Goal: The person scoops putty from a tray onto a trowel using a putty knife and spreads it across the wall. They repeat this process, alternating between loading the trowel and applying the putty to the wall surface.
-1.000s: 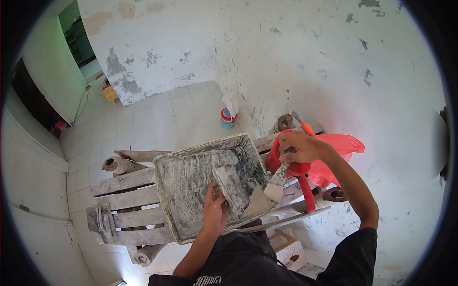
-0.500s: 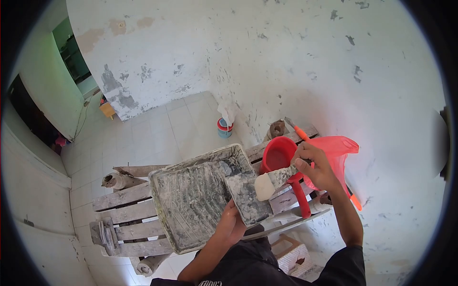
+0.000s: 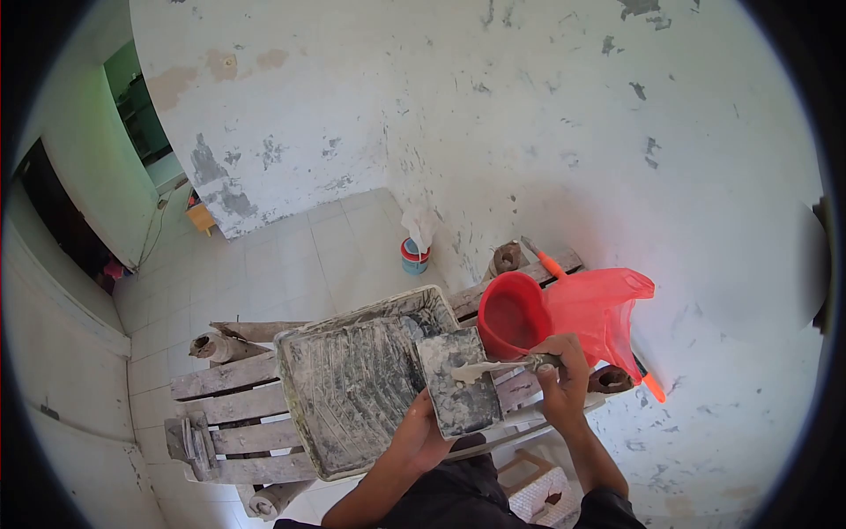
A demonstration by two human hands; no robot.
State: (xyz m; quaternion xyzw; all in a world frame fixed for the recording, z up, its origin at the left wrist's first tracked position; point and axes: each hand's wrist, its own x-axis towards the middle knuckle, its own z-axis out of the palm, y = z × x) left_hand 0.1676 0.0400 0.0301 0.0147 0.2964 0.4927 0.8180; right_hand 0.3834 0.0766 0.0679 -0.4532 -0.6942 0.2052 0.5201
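Note:
My left hand [image 3: 421, 437] grips a rectangular putty board [image 3: 460, 413] smeared grey and white, its top overlapping the right side of a paint tray [image 3: 348, 388]. Closed round the handle of a putty knife [image 3: 507, 363], my right hand [image 3: 567, 379] holds the blade over the board. A dab of white putty [image 3: 472, 370] shows at the blade's end, right at the board's surface. Just beyond my right hand stands a red plastic dipper [image 3: 513, 313], its handle largely hidden behind the hand.
The tray and dipper rest on a slatted wooden bench [image 3: 242, 406]. A red plastic bag [image 3: 599, 304] and orange-handled tools [image 3: 551, 264] lie at its right end, near the patchy wall [image 3: 687, 194]. A small bucket [image 3: 414, 257] stands on the tiled floor by the corner.
My right hand has come down and slightly left, turning the putty knife so its blade lies edge-on over the board. The left hand keeps its hold on the board.

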